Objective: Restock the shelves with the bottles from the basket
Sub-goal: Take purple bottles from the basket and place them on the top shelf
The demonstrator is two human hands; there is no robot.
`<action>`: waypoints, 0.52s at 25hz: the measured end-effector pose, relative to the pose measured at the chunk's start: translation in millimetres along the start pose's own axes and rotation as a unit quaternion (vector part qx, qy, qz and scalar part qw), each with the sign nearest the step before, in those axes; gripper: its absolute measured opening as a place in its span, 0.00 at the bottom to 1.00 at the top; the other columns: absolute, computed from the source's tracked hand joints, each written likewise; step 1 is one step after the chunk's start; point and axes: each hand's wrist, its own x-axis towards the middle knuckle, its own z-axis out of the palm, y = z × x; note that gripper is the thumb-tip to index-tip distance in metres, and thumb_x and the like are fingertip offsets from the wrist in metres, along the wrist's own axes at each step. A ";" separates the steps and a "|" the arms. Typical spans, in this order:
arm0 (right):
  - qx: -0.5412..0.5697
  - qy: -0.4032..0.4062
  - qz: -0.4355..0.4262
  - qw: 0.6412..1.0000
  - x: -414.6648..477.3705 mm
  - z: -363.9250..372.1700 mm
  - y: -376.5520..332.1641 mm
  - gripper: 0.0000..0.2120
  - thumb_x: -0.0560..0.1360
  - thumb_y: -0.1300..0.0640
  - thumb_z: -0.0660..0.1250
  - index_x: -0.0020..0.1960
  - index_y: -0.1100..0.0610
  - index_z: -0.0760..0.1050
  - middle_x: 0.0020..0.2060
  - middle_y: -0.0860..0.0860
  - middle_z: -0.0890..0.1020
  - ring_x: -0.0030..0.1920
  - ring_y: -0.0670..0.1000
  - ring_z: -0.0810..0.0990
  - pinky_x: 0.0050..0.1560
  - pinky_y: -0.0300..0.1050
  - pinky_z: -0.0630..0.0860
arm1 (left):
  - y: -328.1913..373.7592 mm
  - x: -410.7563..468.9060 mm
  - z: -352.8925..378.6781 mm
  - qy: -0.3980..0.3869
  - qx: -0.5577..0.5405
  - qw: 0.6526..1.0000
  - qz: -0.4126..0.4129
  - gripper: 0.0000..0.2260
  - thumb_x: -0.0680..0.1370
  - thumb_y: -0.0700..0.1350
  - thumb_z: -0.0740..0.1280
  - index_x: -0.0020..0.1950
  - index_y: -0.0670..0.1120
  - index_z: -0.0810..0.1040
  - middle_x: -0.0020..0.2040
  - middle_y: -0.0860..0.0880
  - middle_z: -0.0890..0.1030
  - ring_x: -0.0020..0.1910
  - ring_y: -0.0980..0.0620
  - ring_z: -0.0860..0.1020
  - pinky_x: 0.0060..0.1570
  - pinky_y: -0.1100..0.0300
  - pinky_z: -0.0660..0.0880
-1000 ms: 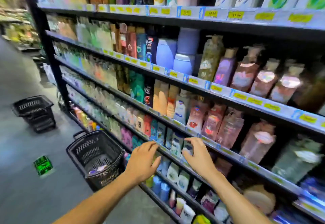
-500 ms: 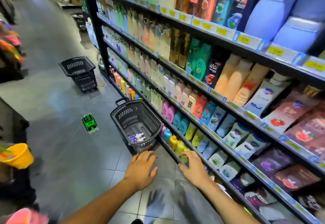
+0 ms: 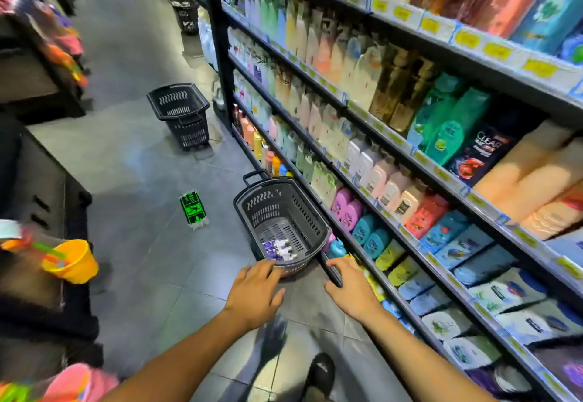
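At the basket [image 3: 265,209] rim, left hand [image 3: 252,294] hovers slack; right hand [image 3: 350,288] slack by shelf edge [image 3: 321,256].

A shop aisle is being shown. On the right, tall black shelves [image 3: 220,54] are being packed row upon row with shampoo bottles [image 3: 448,130], and yellow price labels [image 3: 497,51] are being displayed along every shelf edge. Black shopping baskets [image 3: 303,212] are being kept on the grey tiled floor [image 3: 142,165], one near, others farther along the aisle
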 end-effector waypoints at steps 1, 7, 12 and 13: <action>-0.003 -0.008 -0.005 1.000 17.3 0.3 -4.0 0.22 0.75 0.54 0.71 0.68 0.55 0.75 0.64 0.52 0.74 0.67 0.51 0.72 0.68 0.40 0.64 | -10.0 10.6 0.0 -0.005 0.002 1.000 -0.005 0.22 0.79 0.60 0.55 0.69 0.53 0.72 0.71 0.49 0.74 0.70 0.47 0.72 0.70 0.45 0.69; 0.001 -0.027 -0.037 0.999 155.4 -23.2 -22.0 0.22 0.75 0.54 0.72 0.68 0.56 0.75 0.59 0.50 0.73 0.61 0.53 0.76 0.67 0.46 0.71 | -72.7 104.4 -15.5 -0.022 0.025 0.999 -0.035 0.24 0.80 0.60 0.56 0.72 0.51 0.70 0.74 0.47 0.72 0.75 0.43 0.68 0.71 0.42 0.68; -0.011 -0.037 -0.031 0.999 270.5 -48.3 -37.4 0.22 0.76 0.55 0.72 0.68 0.57 0.74 0.65 0.56 0.74 0.66 0.56 0.73 0.66 0.44 0.66 | -115.7 192.8 -37.0 -0.044 0.055 0.996 -0.054 0.24 0.81 0.59 0.57 0.71 0.49 0.73 0.74 0.45 0.73 0.74 0.42 0.69 0.70 0.42 0.70; -0.010 -0.039 -0.032 0.999 288.9 -52.6 -41.2 0.22 0.76 0.55 0.71 0.69 0.57 0.73 0.66 0.55 0.73 0.66 0.55 0.73 0.66 0.44 0.66 | -123.8 209.4 -39.1 -0.051 0.055 0.996 -0.057 0.23 0.81 0.59 0.57 0.71 0.49 0.74 0.74 0.45 0.73 0.75 0.42 0.69 0.70 0.43 0.70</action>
